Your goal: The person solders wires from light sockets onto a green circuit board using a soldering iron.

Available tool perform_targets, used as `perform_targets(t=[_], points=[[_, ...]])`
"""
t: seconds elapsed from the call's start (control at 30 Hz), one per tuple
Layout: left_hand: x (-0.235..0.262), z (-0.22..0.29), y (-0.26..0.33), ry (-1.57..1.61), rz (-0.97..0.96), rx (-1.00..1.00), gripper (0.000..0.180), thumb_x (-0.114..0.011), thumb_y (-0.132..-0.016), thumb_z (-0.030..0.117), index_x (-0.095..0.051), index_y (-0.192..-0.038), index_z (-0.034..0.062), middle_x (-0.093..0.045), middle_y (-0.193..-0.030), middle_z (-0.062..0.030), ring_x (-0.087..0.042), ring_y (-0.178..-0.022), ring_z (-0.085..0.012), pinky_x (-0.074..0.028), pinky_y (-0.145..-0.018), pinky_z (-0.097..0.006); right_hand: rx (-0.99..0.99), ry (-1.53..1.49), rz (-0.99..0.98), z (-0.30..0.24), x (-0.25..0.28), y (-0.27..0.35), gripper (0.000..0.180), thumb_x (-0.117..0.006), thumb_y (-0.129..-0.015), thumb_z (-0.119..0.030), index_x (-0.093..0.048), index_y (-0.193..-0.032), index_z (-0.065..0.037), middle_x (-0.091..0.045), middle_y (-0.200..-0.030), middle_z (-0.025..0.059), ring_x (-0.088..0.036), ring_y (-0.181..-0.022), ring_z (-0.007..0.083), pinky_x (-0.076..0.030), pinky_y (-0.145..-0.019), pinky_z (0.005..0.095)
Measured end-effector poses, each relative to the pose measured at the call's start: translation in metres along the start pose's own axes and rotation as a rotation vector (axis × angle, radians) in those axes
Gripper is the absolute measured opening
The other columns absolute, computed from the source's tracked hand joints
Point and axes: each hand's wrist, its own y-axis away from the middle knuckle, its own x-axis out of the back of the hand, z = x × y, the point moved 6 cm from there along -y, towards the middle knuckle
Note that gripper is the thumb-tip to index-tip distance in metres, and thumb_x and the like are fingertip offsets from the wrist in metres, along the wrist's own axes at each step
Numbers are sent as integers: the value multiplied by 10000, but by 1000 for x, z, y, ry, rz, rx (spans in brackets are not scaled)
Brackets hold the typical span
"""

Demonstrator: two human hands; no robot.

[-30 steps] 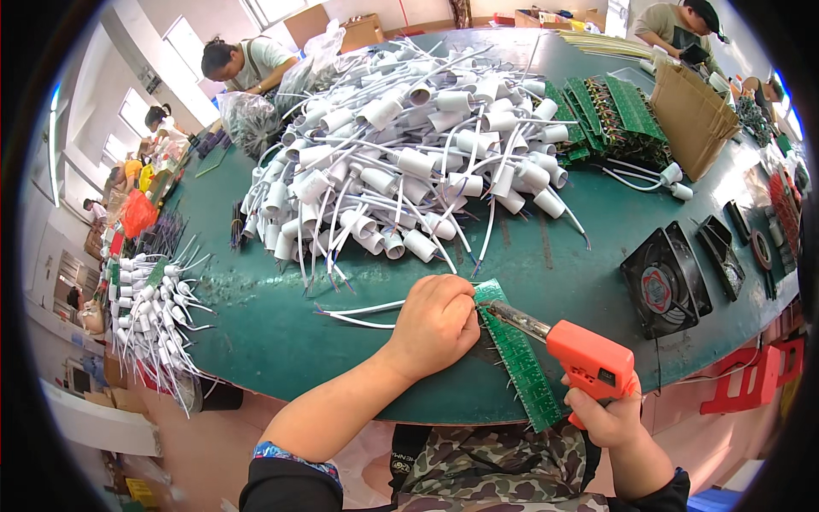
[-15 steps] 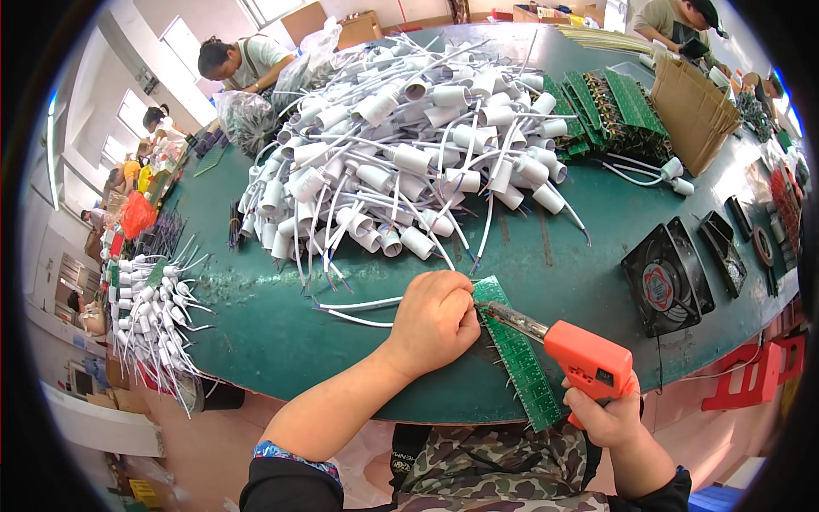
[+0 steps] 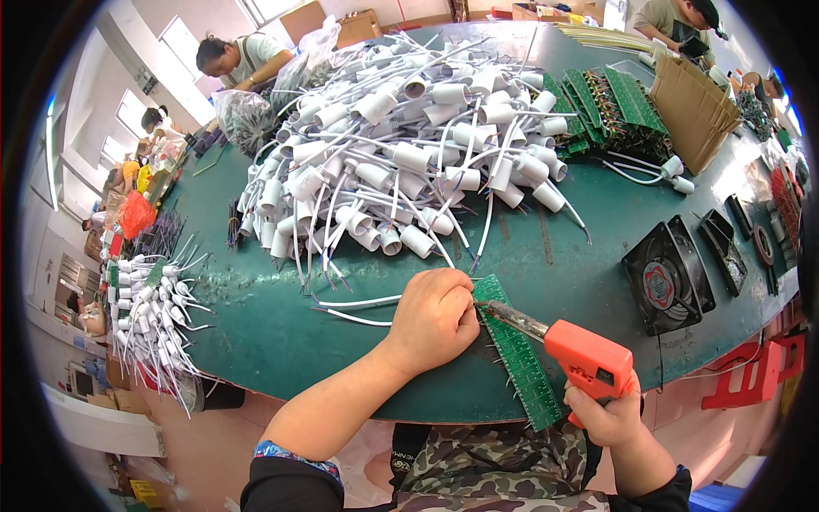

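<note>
Left hand (image 3: 435,317): fingers curled tight, pinching thin white wires (image 3: 358,307) onto the circuit board.
Right hand (image 3: 607,416): fist closed around the orange plastic soldering gun (image 3: 580,354), metal tip on the board.
Circuit board (image 3: 518,354): long green strip, at the table's near edge (image 3: 341,375).

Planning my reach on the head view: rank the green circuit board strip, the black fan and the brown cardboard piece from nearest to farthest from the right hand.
From the right hand:
1. Green circuit board strip, just to its left.
2. Black fan, above it, slightly right.
3. Brown cardboard piece, far end of the table, upper right.
</note>
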Motion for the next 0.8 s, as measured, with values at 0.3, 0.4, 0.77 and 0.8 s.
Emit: perform_targets(t=[0.3,0.4,0.77,0.8], points=[[2,0,1,11,11,-2,185,-701,-645,-5,-549,-720,68,-637,-938,-93,-623,-830,-306,-490,-740,-412,-200,-241,177,-16,14,10,379,-692,-830,3,-614,-1199,46,-704,-984,86,-647,-786,108,-531,-720,277],[2,0,1,18,11,-2,182,-702,-650,-3,-549,-720,66,-638,-939,-92,-622,-828,-305,-488,-740,-412,-175,-264,225,-18,20,12,401,-688,-836,0,-609,-1226,51,-714,-1020,106,-660,-787,108,-541,-727,275],[2,0,1,21,4,-4,180,-713,-654,1,-564,-728,70,-643,-952,-88,-627,-843,-305,-493,-753,-412,-30,-68,25,-5,7,-1,435,-661,-865,-19,-563,-1284,40,-698,-1031,118,-668,-772,119,-570,-678,273],[2,-1,1,23,3,-4,180,-715,-655,3,-565,-729,69,-644,-955,-88,-628,-846,-306,-494,-756,-411,6,-10,-8,-6,6,-2,433,-660,-862,-15,-563,-1281,38,-698,-1020,111,-667,-770,116,-567,-677,271]])
